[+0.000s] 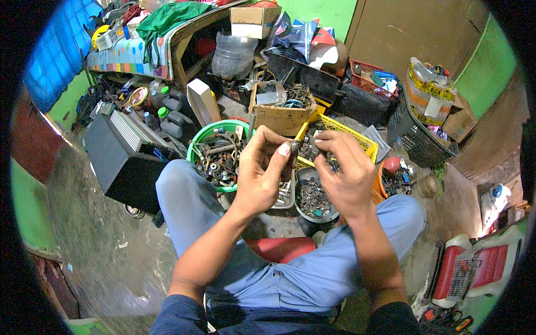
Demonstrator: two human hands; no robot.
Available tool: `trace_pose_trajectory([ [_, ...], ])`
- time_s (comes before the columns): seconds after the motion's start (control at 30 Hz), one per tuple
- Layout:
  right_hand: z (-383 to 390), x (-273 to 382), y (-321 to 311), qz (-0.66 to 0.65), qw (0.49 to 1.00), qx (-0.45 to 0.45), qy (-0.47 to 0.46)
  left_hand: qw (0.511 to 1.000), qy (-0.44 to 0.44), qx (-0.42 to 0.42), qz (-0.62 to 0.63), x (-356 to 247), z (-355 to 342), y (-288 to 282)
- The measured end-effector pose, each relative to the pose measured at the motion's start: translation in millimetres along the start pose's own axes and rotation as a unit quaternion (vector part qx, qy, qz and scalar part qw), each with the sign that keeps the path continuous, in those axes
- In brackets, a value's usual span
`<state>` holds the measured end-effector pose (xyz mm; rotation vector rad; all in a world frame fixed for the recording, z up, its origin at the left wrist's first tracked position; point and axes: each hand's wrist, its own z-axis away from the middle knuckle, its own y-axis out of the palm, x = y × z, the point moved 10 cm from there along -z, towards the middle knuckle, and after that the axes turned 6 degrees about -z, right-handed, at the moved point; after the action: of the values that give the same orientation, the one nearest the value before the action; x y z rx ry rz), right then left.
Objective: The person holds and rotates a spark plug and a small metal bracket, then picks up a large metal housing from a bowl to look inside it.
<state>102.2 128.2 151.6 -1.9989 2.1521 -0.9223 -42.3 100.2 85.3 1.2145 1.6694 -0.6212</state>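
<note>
From the head view, here's the person seated, light-blue trousers (pixel 301 279) spread to either side, both hands up in the middle over a ring of containers. The left hand (pixel 259 178) has a narrow pinch, thumb against fingers, holding a small dark part (pixel 293 155); that part sits between the two hands, above the containers, its exact kind too small to tell. Just to its right comes the right hand (pixel 352 170), fingers bent and thumb close to them, apart from the left hand; whether anything small sits in those fingertips, I cannot tell.

Below and to the left, a green basin (pixel 190 149) brims with mixed metal bits. Beyond the hands, a yellow crate (pixel 360 140) shows its slatted wall, and on the near side, under the right hand, there's a grey pail (pixel 330 215) full of tiny pieces. An orange tub (pixel 382 181) stands right of it, partly behind the right wrist.

Farther off, a cardboard box (pixel 279 120) holds wires, with a black mesh basket (pixel 416 139) over to the right. Left of the basin, a black case (pixel 120 164) leans tilted on the floor, dark bottles (pixel 173 124) with green caps just beyond it, and a white box (pixel 202 100) beside them.
</note>
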Motion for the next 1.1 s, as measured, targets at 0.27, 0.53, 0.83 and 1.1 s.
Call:
trace_pose_trajectory([
  [0.27,-4,19,-10,-0.064,0.997,-0.046,-0.026,0.995,-0.066,0.020,0.076,15,2,5],
  [0.53,1,22,7,-0.042,0.998,0.017,-0.045,0.999,0.011,-0.020,-0.034,2,3,-3],
  [0.83,0,16,10,-0.010,0.999,0.022,-0.026,0.999,0.009,-0.014,-0.034,8,0,-3],
  [1.1,4,-22,-5,-0.099,0.988,-0.064,0.098,0.929,-0.241,0.085,0.269,36,4,11],
])
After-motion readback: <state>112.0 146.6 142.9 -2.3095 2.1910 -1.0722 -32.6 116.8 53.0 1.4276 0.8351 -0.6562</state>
